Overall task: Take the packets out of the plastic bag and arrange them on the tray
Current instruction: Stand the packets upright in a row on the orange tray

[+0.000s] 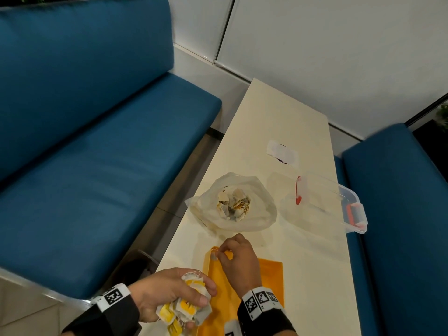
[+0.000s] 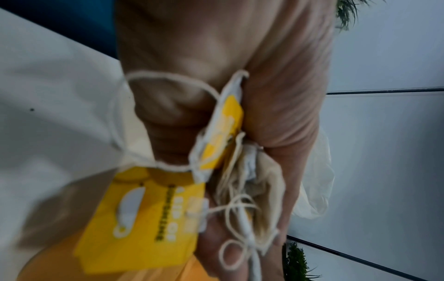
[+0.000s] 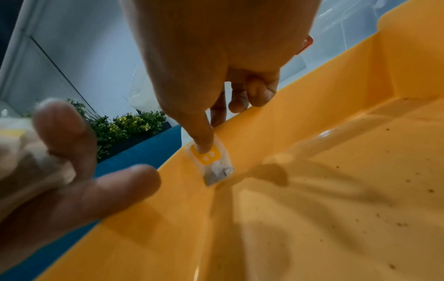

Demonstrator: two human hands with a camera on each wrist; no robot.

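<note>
A clear plastic bag [image 1: 254,214] lies open mid-table with several packets [image 1: 234,204] inside. The orange tray [image 1: 269,275] sits at the near edge. My left hand [image 1: 194,299] grips a bunch of packets [image 1: 186,309] with yellow tags and tangled strings beside the tray's left side; up close the bunch [image 2: 228,152] fills my left hand [image 2: 276,117]. My right hand [image 1: 223,253] pinches one small packet [image 1: 214,256] at the tray's far left corner. In the right wrist view that packet [image 3: 211,163] hangs against the tray wall [image 3: 312,95] under my right hand [image 3: 204,148].
A clear lidded container [image 1: 339,204] with red latches stands right of the bag. A white and purple wrapper [image 1: 282,152] lies farther back. Blue sofas [image 1: 97,166] flank the narrow cream table [image 1: 303,263]. Small crumbs dot the tray floor [image 3: 360,190].
</note>
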